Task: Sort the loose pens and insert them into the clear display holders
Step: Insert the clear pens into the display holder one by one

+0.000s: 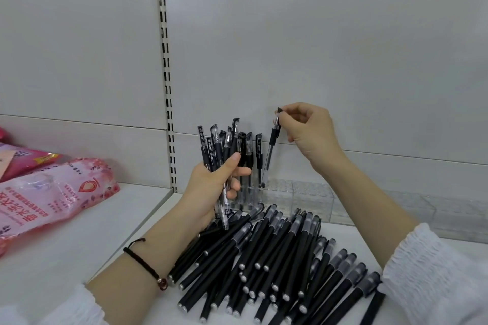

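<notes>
My left hand grips a bunch of clear-barrelled black gel pens, held upright near the shelf's back wall. My right hand pinches the cap end of a single gel pen, which hangs nearly upright with its lower tip at the left end of the clear display holder. A few pens stand in that holder behind my left fingers. A large heap of loose matte black pens lies on the white shelf in front of the holder.
Pink plastic packages lie on the neighbouring shelf at the left. A slotted metal upright divides the grey back panels. More clear holder sections run along the back to the right.
</notes>
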